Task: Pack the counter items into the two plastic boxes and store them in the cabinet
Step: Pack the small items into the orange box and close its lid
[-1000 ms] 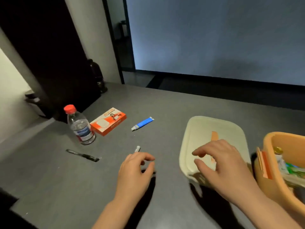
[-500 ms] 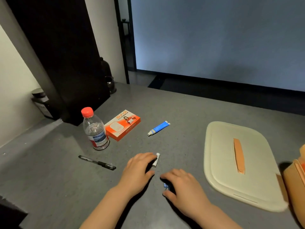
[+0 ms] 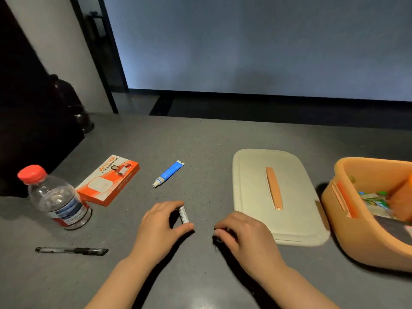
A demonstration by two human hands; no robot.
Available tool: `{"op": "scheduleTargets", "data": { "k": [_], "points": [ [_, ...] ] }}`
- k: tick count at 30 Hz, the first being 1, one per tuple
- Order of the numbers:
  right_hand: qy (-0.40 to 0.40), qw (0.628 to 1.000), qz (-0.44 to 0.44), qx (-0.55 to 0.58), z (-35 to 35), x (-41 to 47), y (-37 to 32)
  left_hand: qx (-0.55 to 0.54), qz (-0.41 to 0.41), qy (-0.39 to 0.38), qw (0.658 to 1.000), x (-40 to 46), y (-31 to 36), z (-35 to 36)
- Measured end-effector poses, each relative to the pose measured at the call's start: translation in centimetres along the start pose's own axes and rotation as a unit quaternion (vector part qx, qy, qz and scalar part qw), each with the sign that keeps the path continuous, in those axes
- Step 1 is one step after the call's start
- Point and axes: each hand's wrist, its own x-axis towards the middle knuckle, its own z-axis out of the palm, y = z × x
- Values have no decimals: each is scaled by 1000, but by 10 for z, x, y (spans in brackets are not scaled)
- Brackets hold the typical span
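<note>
Since a moment ago the orange box (image 3: pixel 347 224) is back in view; left hand (image 3: pixel 159 227) pinches one battery (image 3: pixel 184 215), right hand (image 3: pixel 242 236) curls over one small dark item (image 3: pixel 219 239); one lid (image 3: pixel 252 175) on the desk (image 3: pixel 200 141).

A grey tabletop (image 3: pixel 200 139) fills the near half of the room. Beyond its far edge a dark floor strip (image 3: pixel 278 108) runs along a pale blue-grey wall (image 3: pixel 256 41). At left stands a tall black panel (image 3: pixel 26 97), with a dark, shiny jug-like thing (image 3: pixel 73 103) at its foot.
</note>
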Motion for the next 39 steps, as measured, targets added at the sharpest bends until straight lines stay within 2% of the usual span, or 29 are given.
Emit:
{"op": "scheduleTargets", "data": {
  "k": [4, 9, 12, 14, 17, 21, 25, 30, 32, 35, 39],
  "points": [
    [119, 992, 49, 14, -65, -21, 20, -78, 48, 25, 996, 0, 67, 11],
    [267, 961, 62, -32, -159, -61, 58, -128, 159, -6, 979, 10, 166, 27],
    [302, 948, 85, -58, -202, -83, 89, -188, 180, -14, 965, 18, 218, 50],
    [281, 948, 131, -72, -220, -91, 116, -204, 187, -29, 961, 22, 244, 71],
    [209, 953, 199, -86, -237, -87, 158, -210, 190, -44, 958, 25, 274, 102],
    [87, 960, 207, -168, -245, -50, 205, -212, 181, -47, 959, 32, 295, 127],
    [-38, 945, 215, -245, -234, -13, 236, -202, 171, -28, 964, 39, 300, 134],
    [-124, 927, 214, -283, -215, 2, 256, -193, 153, -14, 969, 42, 291, 134],
    [-134, 923, 213, -291, -213, 1, 254, -186, 153, -14, 970, 42, 288, 133],
    [-105, 933, 204, -279, -227, -5, 245, -168, 162, -24, 972, 44, 287, 131],
    [12, 955, 211, -207, -261, -34, 233, -108, 231, -60, 965, 58, 310, 132]
  ]
}}
